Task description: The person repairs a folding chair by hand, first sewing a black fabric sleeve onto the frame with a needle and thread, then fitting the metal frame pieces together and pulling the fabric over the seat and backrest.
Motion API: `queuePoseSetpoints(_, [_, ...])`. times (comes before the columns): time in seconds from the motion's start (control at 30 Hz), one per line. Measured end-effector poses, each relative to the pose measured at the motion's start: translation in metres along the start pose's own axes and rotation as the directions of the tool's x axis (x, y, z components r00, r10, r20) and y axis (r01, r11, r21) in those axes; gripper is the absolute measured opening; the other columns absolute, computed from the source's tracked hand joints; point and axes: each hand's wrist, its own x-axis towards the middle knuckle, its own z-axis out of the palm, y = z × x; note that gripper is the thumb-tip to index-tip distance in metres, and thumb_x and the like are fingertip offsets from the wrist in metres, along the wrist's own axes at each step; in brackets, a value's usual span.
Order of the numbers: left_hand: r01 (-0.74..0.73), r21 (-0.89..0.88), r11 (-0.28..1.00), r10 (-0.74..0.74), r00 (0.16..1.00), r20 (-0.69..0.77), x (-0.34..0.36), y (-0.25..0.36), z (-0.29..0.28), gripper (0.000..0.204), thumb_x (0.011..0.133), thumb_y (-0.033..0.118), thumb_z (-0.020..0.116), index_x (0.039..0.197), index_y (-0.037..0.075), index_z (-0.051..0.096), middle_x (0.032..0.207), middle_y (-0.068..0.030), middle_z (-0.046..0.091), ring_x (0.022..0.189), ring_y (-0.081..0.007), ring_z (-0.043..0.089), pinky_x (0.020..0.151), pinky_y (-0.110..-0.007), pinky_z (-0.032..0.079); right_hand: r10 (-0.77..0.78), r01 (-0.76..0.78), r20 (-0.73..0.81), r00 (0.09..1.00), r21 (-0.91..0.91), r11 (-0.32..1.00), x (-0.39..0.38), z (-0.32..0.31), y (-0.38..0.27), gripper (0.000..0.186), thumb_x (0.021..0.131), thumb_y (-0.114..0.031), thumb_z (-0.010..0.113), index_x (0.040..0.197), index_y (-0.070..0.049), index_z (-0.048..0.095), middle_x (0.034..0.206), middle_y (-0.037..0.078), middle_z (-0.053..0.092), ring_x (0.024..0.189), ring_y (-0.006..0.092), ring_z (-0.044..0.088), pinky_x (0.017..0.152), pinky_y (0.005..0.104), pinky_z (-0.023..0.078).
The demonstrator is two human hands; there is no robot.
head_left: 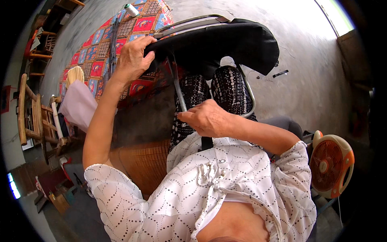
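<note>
A black fabric cover (225, 42) is stretched over a bent metal tube frame (250, 90) that rests across my knees. My left hand (135, 58) pinches the cover's left end, with the thumb below and the fingers on top. Lower down, my right hand (207, 117) is closed around the near end of a thin grey metal rod (179, 94). The rod's far end runs up under the black fabric. Something small and white (227, 61) shows between the cover and my right knee.
A patterned red and blue cloth (94, 60) lies ahead on the left, bearing a thread spool (131, 10) and thin dark rods (114, 44). Bamboo chairs (34, 109) stand at the left. An orange and cream fan (331, 165) is at my right. A short black strip (280, 74) lies on the floor.
</note>
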Motion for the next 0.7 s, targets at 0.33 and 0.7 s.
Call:
queuePoseSetpoints(0.33, [-0.036, -0.014, 0.999, 0.035, 0.999, -0.041, 0.000, -0.010, 0.012, 0.023, 0.074, 0.006, 0.056, 0.096, -0.001, 0.058, 0.084, -0.0164, 0.059, 0.075, -0.0303, 0.060, 0.069, -0.035, 0.046, 0.798, -0.044, -0.163, 0.580, 0.972, 0.230, 0.079, -0.028, 0.056, 0.026, 0.082, -0.021, 0.068, 0.093, 0.002, 0.064, 0.070, 0.001, 0.056, 0.054, 0.0071, 0.045, 0.046, 0.0210, 0.034])
queuePoseSetpoints(0.7, [-0.008, -0.011, 1.000, 0.007, 0.999, -0.045, -0.001, -0.005, 0.013, 0.024, 0.074, 0.005, 0.057, 0.097, -0.001, 0.058, 0.084, -0.0171, 0.060, 0.076, -0.0297, 0.061, 0.070, -0.034, 0.047, 0.807, 0.219, -0.102, 0.582, 0.975, -0.035, 0.076, -0.026, 0.053, 0.013, 0.082, -0.011, 0.065, 0.091, -0.003, 0.060, 0.066, -0.002, 0.050, 0.051, 0.0043, 0.040, 0.042, 0.0178, 0.030])
